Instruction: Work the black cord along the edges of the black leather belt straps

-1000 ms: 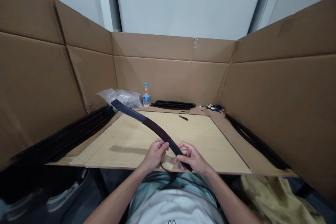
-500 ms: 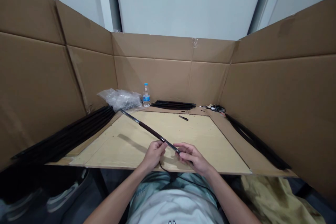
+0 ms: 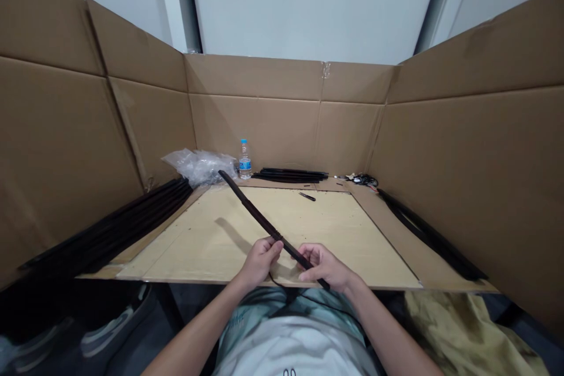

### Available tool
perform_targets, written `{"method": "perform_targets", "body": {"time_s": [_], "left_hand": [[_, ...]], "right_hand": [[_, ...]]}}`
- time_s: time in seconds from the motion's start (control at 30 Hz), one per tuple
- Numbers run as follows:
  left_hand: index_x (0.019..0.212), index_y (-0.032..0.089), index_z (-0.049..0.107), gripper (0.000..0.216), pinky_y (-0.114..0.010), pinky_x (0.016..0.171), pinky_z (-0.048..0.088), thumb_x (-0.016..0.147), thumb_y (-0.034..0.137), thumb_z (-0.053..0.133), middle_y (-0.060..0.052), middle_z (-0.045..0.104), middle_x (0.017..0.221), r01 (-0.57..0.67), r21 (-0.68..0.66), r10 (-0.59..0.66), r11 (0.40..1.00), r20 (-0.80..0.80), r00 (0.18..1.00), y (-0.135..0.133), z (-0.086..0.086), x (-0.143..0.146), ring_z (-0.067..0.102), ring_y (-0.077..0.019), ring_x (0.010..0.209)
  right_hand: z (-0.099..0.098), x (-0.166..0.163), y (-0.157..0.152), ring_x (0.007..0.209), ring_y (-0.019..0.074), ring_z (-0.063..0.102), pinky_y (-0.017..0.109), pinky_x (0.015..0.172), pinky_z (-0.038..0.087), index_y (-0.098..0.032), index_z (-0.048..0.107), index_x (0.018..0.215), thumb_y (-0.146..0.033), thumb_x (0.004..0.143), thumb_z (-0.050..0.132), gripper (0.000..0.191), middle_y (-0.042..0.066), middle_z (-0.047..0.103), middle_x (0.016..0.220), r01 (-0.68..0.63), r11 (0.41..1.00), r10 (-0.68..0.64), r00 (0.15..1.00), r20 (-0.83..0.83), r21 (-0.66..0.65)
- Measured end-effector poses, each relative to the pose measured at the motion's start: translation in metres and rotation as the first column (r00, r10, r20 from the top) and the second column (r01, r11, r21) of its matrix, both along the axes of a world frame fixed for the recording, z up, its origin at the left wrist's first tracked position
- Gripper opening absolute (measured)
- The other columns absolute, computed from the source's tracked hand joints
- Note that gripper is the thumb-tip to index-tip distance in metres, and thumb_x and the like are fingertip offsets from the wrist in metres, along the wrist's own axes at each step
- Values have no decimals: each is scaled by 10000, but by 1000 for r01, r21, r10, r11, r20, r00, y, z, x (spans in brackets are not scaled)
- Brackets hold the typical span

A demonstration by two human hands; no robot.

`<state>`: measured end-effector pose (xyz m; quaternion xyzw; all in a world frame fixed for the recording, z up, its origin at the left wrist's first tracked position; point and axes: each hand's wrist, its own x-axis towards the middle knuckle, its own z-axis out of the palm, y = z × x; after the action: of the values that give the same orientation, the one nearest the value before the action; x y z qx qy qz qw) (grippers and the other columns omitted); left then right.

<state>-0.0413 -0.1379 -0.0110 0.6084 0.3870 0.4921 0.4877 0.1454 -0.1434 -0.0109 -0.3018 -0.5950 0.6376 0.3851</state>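
Note:
Both my hands hold one long thin black strip (image 3: 258,216) over the near edge of a pale wooden board (image 3: 343,235). My left hand (image 3: 259,258) pinches it about a third of the way up. My right hand (image 3: 324,266) is closed round its near end, which pokes out below the fingers. The strip slants up and away to the left, its far tip hanging above the board near a crumpled clear plastic bag (image 3: 198,165).
Cardboard walls (image 3: 467,147) enclose the board on three sides. A stack of black strips (image 3: 110,229) lies along the left, more black strips (image 3: 291,175) at the back and black strips (image 3: 432,238) on the right. A water bottle (image 3: 245,160), a small dark tool (image 3: 307,196) and yellow cloth (image 3: 467,323) are nearby.
The strip has turned in my fingers from its broad face to its thin edge, and its far tip has swung right and up. My hands stayed near the board's front edge.

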Motion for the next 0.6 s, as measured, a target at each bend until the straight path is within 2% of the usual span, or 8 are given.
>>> {"method": "perform_targets", "body": {"time_s": [0.13,0.23,0.37,0.47,0.53,0.6], "left_hand": [[508,198,374,589,-236,405,134,637,739,571,79,313,424,8,13,-8,1000,-23,1000,-1,0,0,225,-64,410],[495,195,372,590,-240,413,134,651,729,569,75,306,432,12,23,-11,1000,-38,999,-2,0,0,224,-68,421],[496,197,359,577,-244,421,126,694,704,551,75,275,445,9,38,-7,999,-47,999,-2,2,0,205,-73,434],[508,195,370,566,-242,426,134,711,696,539,70,280,462,22,53,-19,998,-53,998,-2,2,-1,215,-80,447],[519,192,388,560,-240,429,143,716,695,534,66,295,471,40,62,-37,997,-58,998,-3,2,-2,228,-83,454],[530,188,409,550,-237,430,154,723,689,531,64,314,473,65,66,-61,996,-63,996,-4,1,-2,238,-84,454]], "right_hand": [[-4,-2,2,526,65,368,182,466,244,-174,503,637,-207,334,920,516,-98,463,556,83,996,-83,996,9,24],[-5,-3,3,532,63,366,178,461,248,-177,467,612,-215,332,921,535,-99,456,559,124,991,-125,992,4,45],[-4,-6,0,566,74,468,175,488,343,-178,453,634,-199,363,914,535,-85,533,605,136,987,-137,990,9,86],[-1,-10,-6,550,114,586,200,448,420,-207,386,701,-231,418,900,587,-35,660,731,63,997,-65,997,31,49],[2,-11,-11,481,129,601,201,374,416,-233,334,745,-263,442,892,635,-14,700,753,31,999,-32,997,67,16],[6,-10,-16,377,112,543,177,306,361,-245,334,801,-279,461,887,650,-43,689,639,53,998,-59,986,158,44]]}}
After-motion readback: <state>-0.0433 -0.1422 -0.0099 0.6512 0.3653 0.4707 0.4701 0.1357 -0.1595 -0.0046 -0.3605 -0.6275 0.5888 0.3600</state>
